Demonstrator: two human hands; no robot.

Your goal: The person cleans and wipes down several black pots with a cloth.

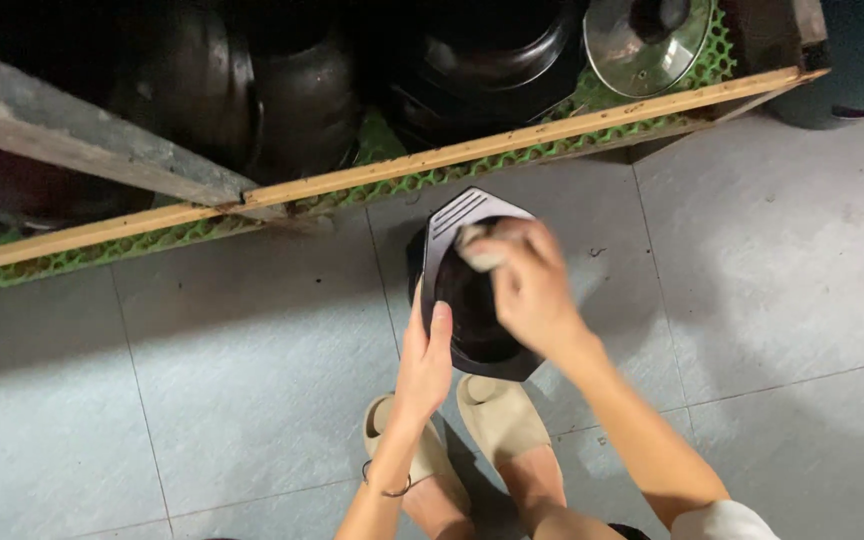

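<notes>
The person's forearms are bare from the wrist upward. The left hand (424,352) carries no ring or glove; a thin dark bracelet (386,487) encircles the left wrist. The right hand (530,287) is likewise ungloved. At the right upper arm, the edge of a white short sleeve (722,522) is visible at the lower frame border. Both feet wear beige moulded slide sandals (497,415) with a broad, smooth upper band and open toes.
</notes>
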